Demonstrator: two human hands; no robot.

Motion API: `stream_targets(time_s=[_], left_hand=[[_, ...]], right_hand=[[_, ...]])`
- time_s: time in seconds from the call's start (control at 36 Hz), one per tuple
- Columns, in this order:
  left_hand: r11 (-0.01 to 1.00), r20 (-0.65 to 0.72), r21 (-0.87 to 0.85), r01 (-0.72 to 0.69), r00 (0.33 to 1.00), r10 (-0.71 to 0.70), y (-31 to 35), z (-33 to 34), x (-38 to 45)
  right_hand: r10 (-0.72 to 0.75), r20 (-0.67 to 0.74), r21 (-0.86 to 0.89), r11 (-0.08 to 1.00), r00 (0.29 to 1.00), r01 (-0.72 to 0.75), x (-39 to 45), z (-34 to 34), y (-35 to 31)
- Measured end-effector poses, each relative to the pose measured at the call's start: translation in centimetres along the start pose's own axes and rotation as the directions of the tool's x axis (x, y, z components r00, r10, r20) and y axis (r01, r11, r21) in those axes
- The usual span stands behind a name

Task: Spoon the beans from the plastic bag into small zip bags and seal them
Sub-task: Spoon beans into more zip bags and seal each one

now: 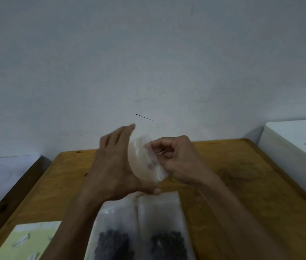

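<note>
Cradling an empty small zip bag (144,158) above the wooden table (242,184), the left hand (114,166) lies against it with straight fingers while the right hand (176,160), at 3 o'clock, pinches its edge. Two bean-filled zip bags (139,231) lie at 6 o'clock.
</note>
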State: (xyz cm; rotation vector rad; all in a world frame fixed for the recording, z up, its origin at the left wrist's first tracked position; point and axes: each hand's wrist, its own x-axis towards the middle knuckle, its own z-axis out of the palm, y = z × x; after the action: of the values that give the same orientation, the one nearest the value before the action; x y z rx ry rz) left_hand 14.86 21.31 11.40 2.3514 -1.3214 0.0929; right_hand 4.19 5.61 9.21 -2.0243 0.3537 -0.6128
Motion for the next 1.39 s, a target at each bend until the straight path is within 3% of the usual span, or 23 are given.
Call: stream_targets(time_s=[0.06, 0.22, 0.42, 0.5, 0.58, 0.69, 0.81, 0.89, 0.94, 1.06, 1.22, 1.31, 1.39], left_hand=[[1.000, 0.028, 0.016, -0.018, 0.999, 0.018, 0.0, 0.5, 0.3], [0.991, -0.047, 0.046, -0.129, 0.990, 0.131, 0.8, 1.2, 0.4], [0.997, 0.019, 0.065, -0.046, 0.999, 0.045, -0.1, 2.0, 1.0], [0.999, -0.027, 0.017, -0.032, 0.999, 0.032, -0.3, 2.3, 1.0], [1.000, -0.030, -0.016, -0.021, 0.999, 0.020, -0.2, 2.3, 1.1], [0.999, -0.004, -0.041, -0.017, 1.000, 0.017, -0.1, 2.1, 1.2], [0.998, 0.018, -0.060, -0.008, 1.000, 0.009, -0.4, 2.0, 1.3], [0.996, 0.014, -0.084, 0.000, 1.000, 0.001, -1.0, 2.2, 1.8], [0.997, -0.005, -0.074, 0.019, 1.000, -0.020, -1.5, 2.4, 2.2], [0.994, 0.011, -0.043, 0.100, 0.995, -0.100, -2.9, 2.8, 3.1], [0.988, 0.170, -0.050, 0.144, 0.976, -0.134, -3.7, 3.8, 5.2], [0.987, 0.251, -0.049, 0.150, 0.959, -0.133, -3.5, 4.4, 6.1], [0.985, 0.323, -0.031, 0.170, 0.934, -0.151, -3.2, 4.8, 7.0]], right_hand=[[0.000, 0.038, 0.061, 0.998, 0.999, -0.003, 0.1, 0.3, 0.0], [0.040, 0.044, 0.029, 0.999, 0.998, -0.042, 0.6, 0.7, 0.2], [0.142, 0.091, 0.122, 0.981, 0.986, -0.152, 0.9, 0.3, 0.3], [0.103, 0.033, -0.072, 0.992, 0.994, -0.100, 0.8, 0.4, 0.0], [-0.037, 0.013, -0.317, 0.948, 0.999, 0.039, 0.7, 0.4, -0.9], [-0.001, 0.212, -0.345, 0.936, 0.977, 0.076, 1.0, -0.2, -1.3], [0.089, 0.275, -0.284, 0.959, 0.957, -0.007, 1.4, -0.8, -1.2], [0.036, 0.212, -0.213, 0.977, 0.977, 0.010, 1.5, -0.6, -0.5], [0.021, 0.065, -0.135, 0.991, 0.998, -0.012, 1.6, -0.8, 0.4], [0.098, -0.183, -0.403, 0.900, 0.978, -0.165, 1.2, -2.6, 3.0], [0.453, -0.155, -0.622, 0.645, 0.878, -0.443, 0.1, -4.1, 5.1], [0.502, -0.162, -0.576, 0.651, 0.850, -0.494, -0.2, -3.9, 5.8], [0.491, -0.194, -0.443, 0.728, 0.849, -0.523, -0.2, -3.7, 6.5]])
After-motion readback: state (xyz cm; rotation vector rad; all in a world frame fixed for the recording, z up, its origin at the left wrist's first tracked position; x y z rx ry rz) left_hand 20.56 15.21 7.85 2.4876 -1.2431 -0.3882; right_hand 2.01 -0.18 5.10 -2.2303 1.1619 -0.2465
